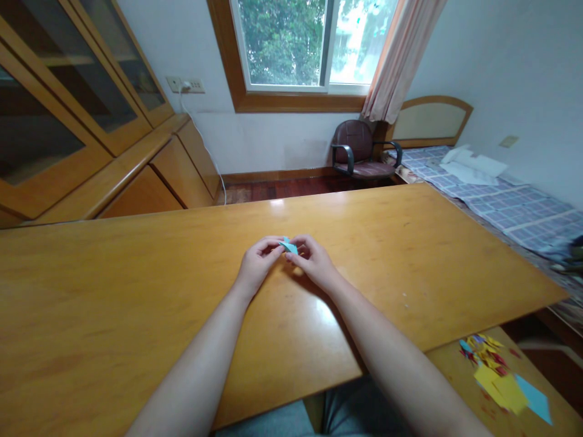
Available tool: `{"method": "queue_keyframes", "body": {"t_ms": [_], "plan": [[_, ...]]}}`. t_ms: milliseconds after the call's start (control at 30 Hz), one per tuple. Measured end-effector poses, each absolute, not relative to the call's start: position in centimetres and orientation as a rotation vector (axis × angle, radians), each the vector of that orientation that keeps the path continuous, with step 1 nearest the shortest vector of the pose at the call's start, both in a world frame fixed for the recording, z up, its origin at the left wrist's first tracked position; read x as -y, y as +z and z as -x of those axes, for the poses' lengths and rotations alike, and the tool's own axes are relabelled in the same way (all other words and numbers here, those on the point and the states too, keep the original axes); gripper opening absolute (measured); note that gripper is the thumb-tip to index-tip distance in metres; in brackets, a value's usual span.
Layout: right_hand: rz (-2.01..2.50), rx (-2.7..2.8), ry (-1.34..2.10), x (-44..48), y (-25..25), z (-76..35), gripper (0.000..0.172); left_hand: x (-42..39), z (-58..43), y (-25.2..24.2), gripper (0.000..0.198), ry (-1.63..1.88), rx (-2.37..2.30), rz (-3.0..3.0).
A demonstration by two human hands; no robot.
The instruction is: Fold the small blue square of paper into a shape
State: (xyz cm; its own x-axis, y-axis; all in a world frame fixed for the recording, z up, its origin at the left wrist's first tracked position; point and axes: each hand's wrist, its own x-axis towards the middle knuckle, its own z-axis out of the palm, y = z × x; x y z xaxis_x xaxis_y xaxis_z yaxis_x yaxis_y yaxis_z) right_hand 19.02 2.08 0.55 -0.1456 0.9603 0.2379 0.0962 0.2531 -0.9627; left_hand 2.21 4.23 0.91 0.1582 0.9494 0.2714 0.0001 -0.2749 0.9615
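A small folded piece of light blue paper (288, 246) is held just above the wooden table (136, 291), near its middle. My left hand (257, 262) pinches the paper's left end with its fingers closed. My right hand (312, 260) pinches the right end, fingers curled in the same way. The two hands meet fingertip to fingertip over the paper, and most of the paper is hidden between them.
A lower stool or side table (501, 388) at the bottom right carries yellow, blue and red paper pieces (496, 370). Behind the table are a dark chair (362, 152), a bed (505, 200) on the right and wooden cabinets (91, 133) on the left.
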Motion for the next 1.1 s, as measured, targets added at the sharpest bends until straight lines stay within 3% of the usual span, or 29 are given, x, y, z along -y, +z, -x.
{"method": "queue_keyframes", "body": {"t_ms": [500, 1100], "plan": [[1.05, 1.497, 1.119, -2.29, 0.32, -19.16, 0.021, -4.39, -2.08, 0.98, 0.009, 1.299, -0.947, -1.655], [1.033, 1.468, 1.165, -2.32, 0.3, -19.17, 0.022, -4.03, -2.12, 1.47, 0.014, 1.259, -0.968, -1.673]]}}
